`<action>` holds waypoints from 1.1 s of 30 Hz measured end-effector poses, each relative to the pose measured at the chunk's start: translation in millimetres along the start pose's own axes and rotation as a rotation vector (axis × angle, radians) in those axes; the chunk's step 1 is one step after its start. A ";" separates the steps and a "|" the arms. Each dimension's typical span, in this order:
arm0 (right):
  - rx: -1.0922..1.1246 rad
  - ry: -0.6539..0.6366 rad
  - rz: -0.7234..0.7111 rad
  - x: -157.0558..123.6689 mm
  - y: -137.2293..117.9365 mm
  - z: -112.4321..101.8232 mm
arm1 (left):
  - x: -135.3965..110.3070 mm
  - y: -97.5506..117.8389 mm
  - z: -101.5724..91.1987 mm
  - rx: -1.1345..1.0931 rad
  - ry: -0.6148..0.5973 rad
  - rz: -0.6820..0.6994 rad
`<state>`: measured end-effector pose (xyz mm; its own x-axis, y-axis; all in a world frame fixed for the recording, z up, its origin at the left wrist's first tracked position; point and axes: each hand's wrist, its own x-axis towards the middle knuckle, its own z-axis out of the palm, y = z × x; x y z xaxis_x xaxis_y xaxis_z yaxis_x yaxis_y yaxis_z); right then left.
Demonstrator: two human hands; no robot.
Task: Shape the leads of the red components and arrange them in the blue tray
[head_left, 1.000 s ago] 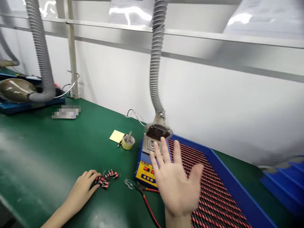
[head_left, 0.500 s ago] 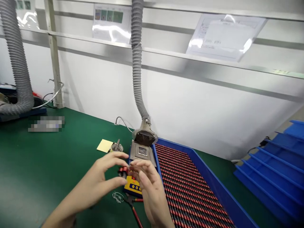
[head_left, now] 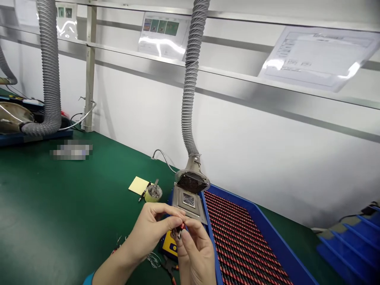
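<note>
My left hand [head_left: 148, 231] pinches a small red-and-black part [head_left: 181, 227] between thumb and forefinger. Closed on the same part from the other side is my right hand [head_left: 197, 247], its thumb and fingertips at the lower end. A bit of bare metal shows at the part's lower end; the fingers cover much of the rest. Both hands are in front of a yellow-and-blue solder pot unit [head_left: 170, 244], whose metal top plate [head_left: 178, 198] has a square silvery opening. Partly hidden below the hands are red-handled pliers [head_left: 169, 266] and loose thin wire [head_left: 153, 259].
A blue tray [head_left: 255, 215] holds many rows of red-and-black parts. Above the pot hangs a fume hood [head_left: 192, 178] on a grey hose [head_left: 190, 99]. Left stand a small cup [head_left: 153, 193], a pen [head_left: 144, 191] and yellow notes [head_left: 138, 185]. Blue trays [head_left: 350, 245] stack at right.
My hands have come together, from apart with fingers spread to pinching the small part. The view has shifted left, so the bench items appear further right.
</note>
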<state>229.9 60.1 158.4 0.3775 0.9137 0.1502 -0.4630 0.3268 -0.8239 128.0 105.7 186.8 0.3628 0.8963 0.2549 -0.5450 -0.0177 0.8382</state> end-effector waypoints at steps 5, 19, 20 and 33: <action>0.117 -0.122 0.076 0.0 5.9 1.5 | -0.8 -4.7 2.5 -0.186 0.192 0.019; 0.111 -0.099 0.023 4.5 -7.8 -13.4 | -12.1 2.2 -1.9 0.176 -0.239 -0.131; 0.062 -0.111 -0.008 5.1 -12.3 -16.3 | -11.9 5.4 -2.5 0.148 -0.275 -0.158; 0.022 -0.060 0.026 7.1 -39.9 -18.1 | -12.8 16.1 -5.8 0.300 -0.446 -0.341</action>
<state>265.6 49.2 182.5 0.3167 0.9347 0.1615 -0.4895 0.3069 -0.8162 110.1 96.6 194.3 0.7939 0.6039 0.0715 -0.1311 0.0552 0.9898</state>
